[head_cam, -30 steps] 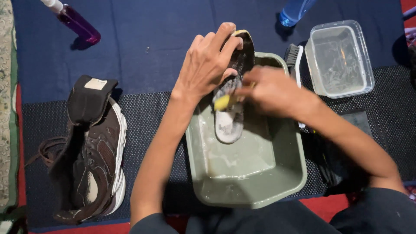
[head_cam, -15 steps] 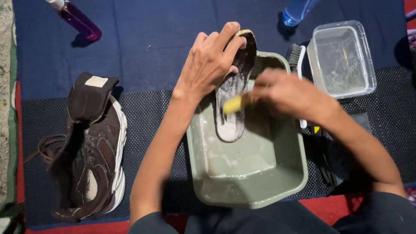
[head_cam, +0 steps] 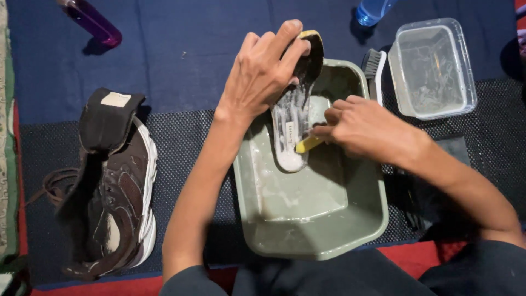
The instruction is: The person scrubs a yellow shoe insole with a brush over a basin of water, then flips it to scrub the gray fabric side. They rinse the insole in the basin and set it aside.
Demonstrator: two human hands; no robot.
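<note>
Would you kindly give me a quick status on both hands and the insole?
Left hand grips insole top, tilted over green basin. Right hand holds yellow brush against soapy insole. Nothing blocking; brown shoe lies apart, left.

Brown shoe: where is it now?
In the head view, the brown shoe lies on the black mat at left, apart from the green basin.

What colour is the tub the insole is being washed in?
Dull olive green: the tub, seen plainly in the head view, with the soapy insole over it.
</note>
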